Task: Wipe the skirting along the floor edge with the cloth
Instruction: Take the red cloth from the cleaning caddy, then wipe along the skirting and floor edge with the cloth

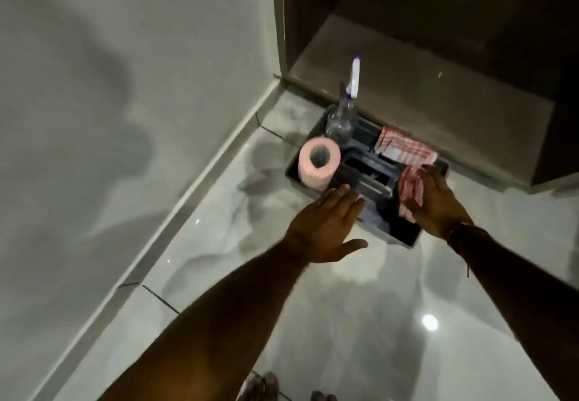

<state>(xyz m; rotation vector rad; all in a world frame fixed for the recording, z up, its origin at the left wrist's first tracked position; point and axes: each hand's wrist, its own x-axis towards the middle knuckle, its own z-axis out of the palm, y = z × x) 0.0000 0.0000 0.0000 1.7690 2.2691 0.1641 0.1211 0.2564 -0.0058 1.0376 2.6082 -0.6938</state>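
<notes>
Setting: a glossy pale tiled floor (360,322) meets a grey wall; a dark caddy (404,237) of cleaning supplies sits right of centre, against a dark cabinet (423,93).
Caddy contents: a pink paper roll (318,162) at its left end, a clear spray bottle (343,115) standing behind it, and a folded red-checked towel (407,148) along the back.
Right hand: the right hand (438,200) is in the caddy's right end, fingers curled around a bunched red-and-white cloth (407,193).
Left hand: the left hand (326,228) hovers flat over the caddy's near edge, fingers spread wide, holding nothing.
Cloth position: crumpled, lying at the caddy's right end, partly under the right hand; it runs from upper centre of the picture down toward the viewer.
Skirting: the skirting (188,193) is a pale strip running diagonally from the lower left corner up to the cabinet's corner at upper centre; that diagonal is its long axis.
Progress: wiping seems not yet begun; the cloth is well apart from the skirting.
Left to do: lift the cloth, carry it left, wipe the whole strip.
</notes>
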